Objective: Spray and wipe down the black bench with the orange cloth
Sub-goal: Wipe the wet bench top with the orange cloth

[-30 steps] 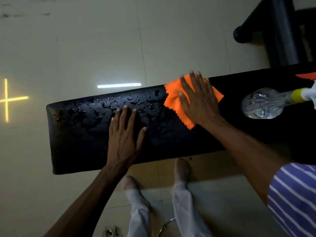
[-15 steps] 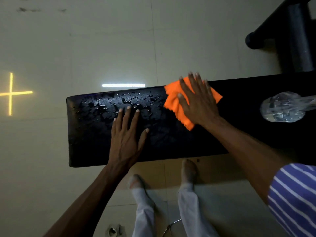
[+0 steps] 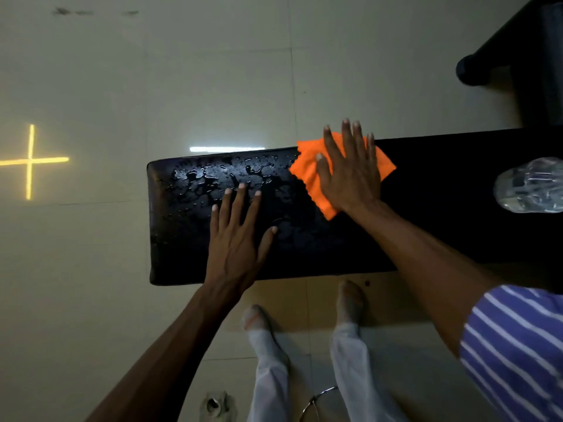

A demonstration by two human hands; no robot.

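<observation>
The black bench [image 3: 182,254] runs left to right across the view, its left half beaded with water droplets. My right hand [image 3: 350,169] presses flat on the orange cloth [image 3: 307,166] at the far edge of the bench, near its middle. My left hand [image 3: 237,239] lies flat with fingers spread on the wet part, left of the cloth, holding nothing. A clear spray bottle [image 3: 530,190] lies on its side on the bench at the right edge of view, its head out of frame.
Pale floor tiles [image 3: 152,71] surround the bench. A black frame of other equipment [image 3: 502,56] stands at the top right. My feet [image 3: 350,300] stand close to the bench's near side. A small object [image 3: 213,405] and a metal ring [image 3: 316,400] lie on the floor below.
The view has shifted so the bench sits further right in the frame. My right hand and the cloth stay near the far edge; the left hand remains flat on the wet surface.
</observation>
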